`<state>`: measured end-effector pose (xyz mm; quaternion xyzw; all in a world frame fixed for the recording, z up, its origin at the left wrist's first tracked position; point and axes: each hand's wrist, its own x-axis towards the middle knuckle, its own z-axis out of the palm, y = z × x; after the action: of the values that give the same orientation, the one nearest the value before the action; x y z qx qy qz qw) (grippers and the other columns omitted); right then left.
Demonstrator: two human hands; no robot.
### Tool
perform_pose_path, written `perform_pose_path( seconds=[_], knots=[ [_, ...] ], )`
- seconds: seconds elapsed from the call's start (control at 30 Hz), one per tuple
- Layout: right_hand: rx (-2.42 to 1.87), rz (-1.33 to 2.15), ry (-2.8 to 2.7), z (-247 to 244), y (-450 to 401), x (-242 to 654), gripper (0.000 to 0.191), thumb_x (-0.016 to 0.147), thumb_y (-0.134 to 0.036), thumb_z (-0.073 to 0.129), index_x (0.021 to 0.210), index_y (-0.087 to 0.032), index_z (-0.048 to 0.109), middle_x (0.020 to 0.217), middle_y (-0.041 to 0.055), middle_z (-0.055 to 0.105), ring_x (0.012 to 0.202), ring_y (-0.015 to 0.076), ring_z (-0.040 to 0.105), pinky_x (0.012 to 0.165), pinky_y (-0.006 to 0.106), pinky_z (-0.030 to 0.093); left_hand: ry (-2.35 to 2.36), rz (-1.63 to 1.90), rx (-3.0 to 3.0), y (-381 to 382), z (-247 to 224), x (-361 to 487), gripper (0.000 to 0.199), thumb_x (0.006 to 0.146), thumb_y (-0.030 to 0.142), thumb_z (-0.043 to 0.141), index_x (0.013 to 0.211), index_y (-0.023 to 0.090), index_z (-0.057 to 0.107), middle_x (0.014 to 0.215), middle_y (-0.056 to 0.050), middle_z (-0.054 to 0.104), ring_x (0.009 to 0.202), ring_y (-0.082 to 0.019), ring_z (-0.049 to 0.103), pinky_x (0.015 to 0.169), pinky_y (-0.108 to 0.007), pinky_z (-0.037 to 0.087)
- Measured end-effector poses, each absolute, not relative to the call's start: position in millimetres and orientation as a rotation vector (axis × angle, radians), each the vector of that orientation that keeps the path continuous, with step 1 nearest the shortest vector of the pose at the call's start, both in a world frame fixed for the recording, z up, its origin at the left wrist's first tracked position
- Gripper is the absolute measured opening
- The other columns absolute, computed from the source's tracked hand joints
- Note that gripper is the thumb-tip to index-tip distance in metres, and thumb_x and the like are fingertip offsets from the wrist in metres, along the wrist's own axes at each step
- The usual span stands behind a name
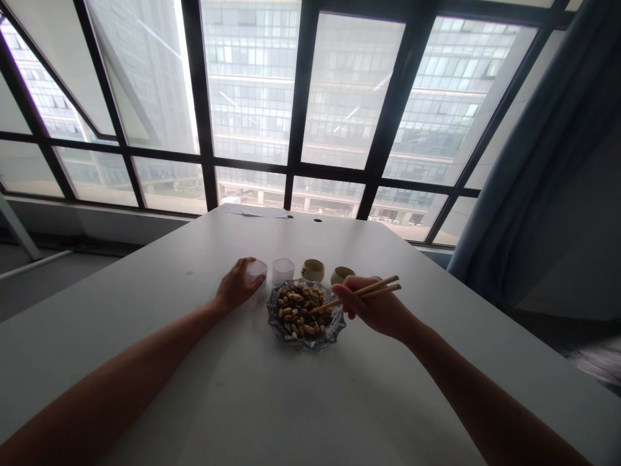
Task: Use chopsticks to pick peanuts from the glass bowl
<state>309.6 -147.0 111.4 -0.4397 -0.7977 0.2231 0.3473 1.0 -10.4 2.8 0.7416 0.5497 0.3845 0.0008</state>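
Note:
In the head view, a scalloped glass bowl [306,343] stands on the white table, filled with peanuts in the shell [301,317] and darker seeds. My right hand [371,304] grips a pair of wooden chopsticks [381,285] whose tips reach down into the bowl's contents. Left of the bowl, my left hand [241,282] is wrapped around the side of a clear plastic cup [259,268]. Beside that cup stands a second clear plastic cup [283,270]. Two small yellowish cups, one with dark markings [313,270] and one partly behind my right hand [341,275], stand behind the bowl.
The white table [194,388] runs toward large dark-framed windows. Papers [257,211] lie at its far edge, near two dark round holes. A blue curtain [528,175] hangs on the right. At the far left is a pale metal leg [18,226].

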Motion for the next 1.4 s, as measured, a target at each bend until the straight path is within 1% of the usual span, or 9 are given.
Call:
perform_pose_path(
  seconds=[0.13, 0.3, 0.4, 0.53, 0.83, 1.13, 1.4],
  knots=[
    [-1.242, 0.594, -1.952, 111.6, -147.0, 306.7, 0.054, 0.087, -0.069, 0.052, 0.069, -0.018, 0.059, 0.056, 0.0039, 0.066, 0.046, 0.0156, 0.063, 0.042, 0.025, 0.048, 1.728, 1.208, 2.332, -10.9, 3.7, 0.8, 0.047, 0.084, 0.045, 0.06, 0.125, 0.022, 0.049, 0.128, -0.011, 0.06, 0.112, -0.028, 0.063, 0.09, -0.041, 0.053],
    [-1.187, 0.592, -2.045, 110.3, -147.3, 307.5, 0.049, 0.091, -0.062, 0.054, 0.07, -0.018, 0.062, 0.056, 0.0028, 0.064, 0.046, 0.0149, 0.062, 0.042, 0.025, 0.049, 1.729, 1.201, 2.344, -11.4, 4.1, 0.7, 0.047, 0.085, 0.045, 0.059, 0.125, 0.022, 0.048, 0.129, -0.011, 0.06, 0.112, -0.028, 0.063, 0.09, -0.041, 0.053],
    [-1.125, 0.546, -2.119, 111.6, -149.3, 306.9, 0.049, 0.093, -0.059, 0.052, 0.066, -0.019, 0.06, 0.054, 0.0016, 0.063, 0.045, 0.0137, 0.059, 0.041, 0.024, 0.047, 1.733, 1.195, 2.351, -11.4, 3.6, 0.5, 0.047, 0.085, 0.045, 0.059, 0.124, 0.022, 0.048, 0.129, -0.012, 0.06, 0.112, -0.028, 0.063, 0.089, -0.041, 0.053],
    [-1.148, 0.457, -2.124, 114.0, -152.7, 303.9, 0.052, 0.093, -0.061, 0.05, 0.063, -0.019, 0.058, 0.053, 0.0018, 0.061, 0.044, 0.014, 0.057, 0.039, 0.025, 0.044, 1.742, 1.194, 2.341, -11.9, 3.9, 0.9, 0.047, 0.085, 0.044, 0.06, 0.124, 0.023, 0.048, 0.128, -0.011, 0.06, 0.111, -0.028, 0.063, 0.089, -0.04, 0.053],
    [-1.156, 0.424, -2.121, 116.2, -159.5, 297.9, 0.053, 0.094, -0.061, 0.048, 0.06, -0.021, 0.054, 0.05, 0.0008, 0.059, 0.042, 0.0131, 0.054, 0.039, 0.025, 0.04, 1.734, 1.21, 2.33, -12.6, 4.8, 1.8, 0.048, 0.084, 0.045, 0.061, 0.124, 0.022, 0.05, 0.127, -0.011, 0.061, 0.109, -0.028, 0.064, 0.089, -0.041, 0.053],
    [-1.174, 0.516, -2.106, 117.8, -161.3, 295.2, 0.051, 0.095, -0.06, 0.046, 0.063, -0.021, 0.053, 0.051, 0.0004, 0.058, 0.041, 0.0128, 0.054, 0.039, 0.025, 0.042, 1.731, 1.194, 2.334, -13.5, 5.6, 2.3, 0.046, 0.085, 0.044, 0.06, 0.124, 0.021, 0.048, 0.129, -0.011, 0.06, 0.112, -0.029, 0.063, 0.091, -0.041, 0.053],
    [-1.189, 0.59, -2.046, 115.6, -157.4, 298.7, 0.053, 0.093, -0.063, 0.046, 0.066, -0.019, 0.055, 0.052, 0.0011, 0.06, 0.041, 0.0128, 0.058, 0.038, 0.023, 0.044, 1.728, 1.223, 2.347, -10.8, 2.7, 0.8, 0.046, 0.085, 0.045, 0.06, 0.124, 0.023, 0.05, 0.127, -0.011, 0.061, 0.109, -0.029, 0.064, 0.087, -0.042, 0.054]
  ],
)
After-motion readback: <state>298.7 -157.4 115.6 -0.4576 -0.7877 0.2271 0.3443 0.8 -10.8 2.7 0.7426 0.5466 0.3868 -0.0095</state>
